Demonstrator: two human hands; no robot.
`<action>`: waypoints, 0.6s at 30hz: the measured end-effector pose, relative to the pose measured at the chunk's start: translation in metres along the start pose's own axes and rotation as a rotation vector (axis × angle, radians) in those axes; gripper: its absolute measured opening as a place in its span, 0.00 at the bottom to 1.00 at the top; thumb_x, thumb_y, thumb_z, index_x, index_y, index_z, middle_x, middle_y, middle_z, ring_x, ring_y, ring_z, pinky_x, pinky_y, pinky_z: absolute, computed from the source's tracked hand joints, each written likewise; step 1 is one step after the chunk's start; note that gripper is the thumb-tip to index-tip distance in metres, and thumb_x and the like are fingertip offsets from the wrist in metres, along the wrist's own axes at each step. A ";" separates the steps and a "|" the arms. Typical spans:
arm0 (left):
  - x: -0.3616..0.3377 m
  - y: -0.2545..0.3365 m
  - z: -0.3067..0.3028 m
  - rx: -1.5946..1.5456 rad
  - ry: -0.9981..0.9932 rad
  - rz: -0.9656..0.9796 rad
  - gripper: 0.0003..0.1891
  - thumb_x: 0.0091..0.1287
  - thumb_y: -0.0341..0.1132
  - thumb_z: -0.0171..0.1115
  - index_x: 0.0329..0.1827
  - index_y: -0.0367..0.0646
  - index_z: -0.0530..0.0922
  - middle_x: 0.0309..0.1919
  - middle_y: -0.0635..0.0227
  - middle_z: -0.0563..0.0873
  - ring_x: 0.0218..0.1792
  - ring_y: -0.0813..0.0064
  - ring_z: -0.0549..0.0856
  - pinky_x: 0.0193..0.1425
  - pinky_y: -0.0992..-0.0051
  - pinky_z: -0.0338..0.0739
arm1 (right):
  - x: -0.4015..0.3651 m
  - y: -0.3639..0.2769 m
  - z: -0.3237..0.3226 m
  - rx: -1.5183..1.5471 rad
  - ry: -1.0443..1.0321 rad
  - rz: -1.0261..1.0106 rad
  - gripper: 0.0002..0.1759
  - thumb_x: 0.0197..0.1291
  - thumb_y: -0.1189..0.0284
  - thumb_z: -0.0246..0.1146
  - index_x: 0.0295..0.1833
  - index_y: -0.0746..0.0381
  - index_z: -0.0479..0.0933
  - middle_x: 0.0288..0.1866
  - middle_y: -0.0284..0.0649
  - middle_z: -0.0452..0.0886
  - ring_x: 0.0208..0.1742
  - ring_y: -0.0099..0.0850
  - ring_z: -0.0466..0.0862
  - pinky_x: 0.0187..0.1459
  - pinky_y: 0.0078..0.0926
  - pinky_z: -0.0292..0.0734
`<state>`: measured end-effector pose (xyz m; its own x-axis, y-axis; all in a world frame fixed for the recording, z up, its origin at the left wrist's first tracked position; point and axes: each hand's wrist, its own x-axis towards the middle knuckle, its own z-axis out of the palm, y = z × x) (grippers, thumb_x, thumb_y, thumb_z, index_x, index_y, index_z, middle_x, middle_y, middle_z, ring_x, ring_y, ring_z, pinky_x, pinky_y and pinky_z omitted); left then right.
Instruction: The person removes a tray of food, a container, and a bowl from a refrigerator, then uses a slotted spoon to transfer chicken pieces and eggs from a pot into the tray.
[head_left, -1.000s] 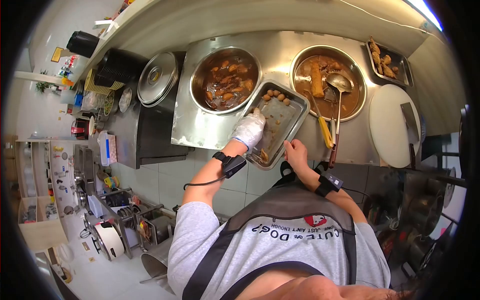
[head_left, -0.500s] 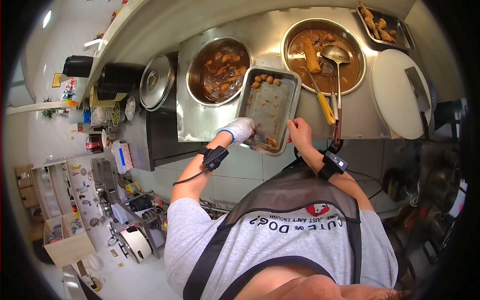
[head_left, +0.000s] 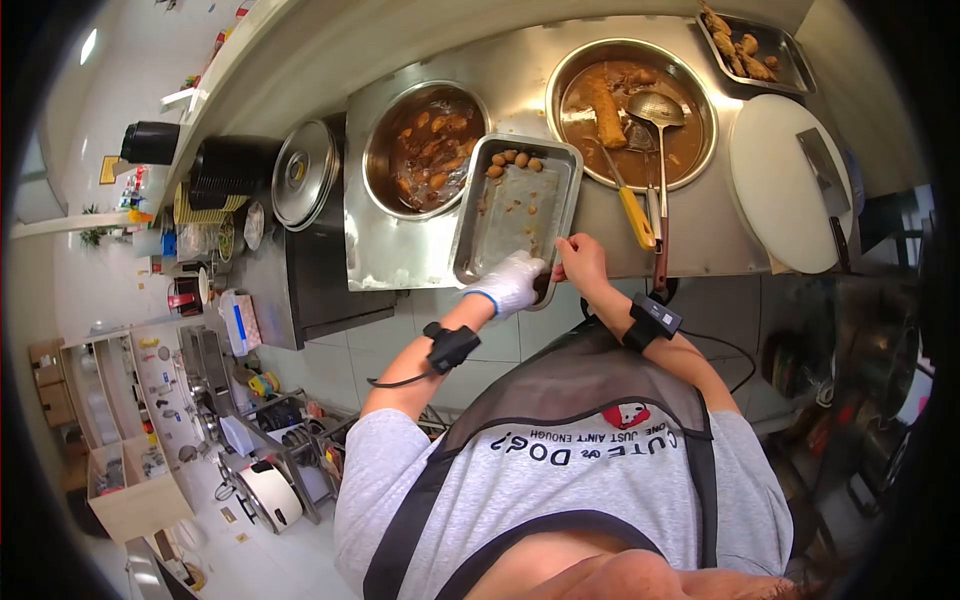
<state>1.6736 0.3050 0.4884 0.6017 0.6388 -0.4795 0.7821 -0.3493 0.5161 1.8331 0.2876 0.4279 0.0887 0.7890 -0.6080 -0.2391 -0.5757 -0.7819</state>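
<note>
A metal tray (head_left: 508, 225) lies at the counter's front edge, overlapping the left pot. Several brown eggs (head_left: 508, 160) sit at its far end, with small food scraps scattered over the bottom. My left hand (head_left: 512, 282), in a clear glove, reaches into the near end of the tray. Its fingers are curled downward, and whatever lies under them is hidden. My right hand (head_left: 583, 263), bare, has its thumb and fingers closed at the tray's right rim near the close corner.
Left of the tray, a pot (head_left: 425, 150) holds food in dark sauce. Another pot (head_left: 632, 115) contains a skimmer (head_left: 656, 110) and a yellow-handled tool (head_left: 636, 215). Rightward are a white cutting board (head_left: 775, 190), a cleaver (head_left: 820, 160) and a food tray (head_left: 790, 65). Metal lids (head_left: 305, 175) stand far left.
My left hand has moved right and nearer along the tray's bottom, covering a brown food piece visible before. My right hand stays by the rim. The whole view has shifted slightly.
</note>
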 end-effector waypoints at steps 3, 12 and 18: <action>0.010 0.002 0.016 0.222 0.074 -0.038 0.09 0.58 0.29 0.61 0.41 0.39 0.81 0.37 0.44 0.80 0.44 0.45 0.85 0.48 0.56 0.79 | 0.007 0.007 0.000 -0.017 -0.003 0.025 0.15 0.67 0.70 0.62 0.41 0.74 0.74 0.30 0.47 0.80 0.23 0.34 0.86 0.21 0.32 0.85; 0.011 -0.024 0.013 0.183 0.272 0.091 0.07 0.57 0.26 0.61 0.37 0.38 0.83 0.36 0.47 0.82 0.40 0.48 0.85 0.45 0.57 0.81 | 0.001 -0.001 0.000 -0.034 0.000 0.036 0.15 0.68 0.68 0.61 0.38 0.71 0.73 0.26 0.43 0.78 0.21 0.31 0.82 0.22 0.31 0.83; 0.010 -0.073 -0.025 -0.902 0.200 -0.499 0.12 0.61 0.21 0.57 0.48 0.34 0.76 0.35 0.61 0.87 0.30 0.74 0.85 0.32 0.76 0.79 | 0.006 0.003 0.002 -0.026 -0.091 0.080 0.14 0.68 0.69 0.61 0.37 0.71 0.72 0.27 0.41 0.76 0.22 0.32 0.83 0.23 0.33 0.86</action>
<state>1.6190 0.3540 0.4634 0.1427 0.6999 -0.6999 0.4737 0.5726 0.6692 1.8313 0.2912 0.4221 -0.0181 0.7559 -0.6545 -0.2164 -0.6420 -0.7355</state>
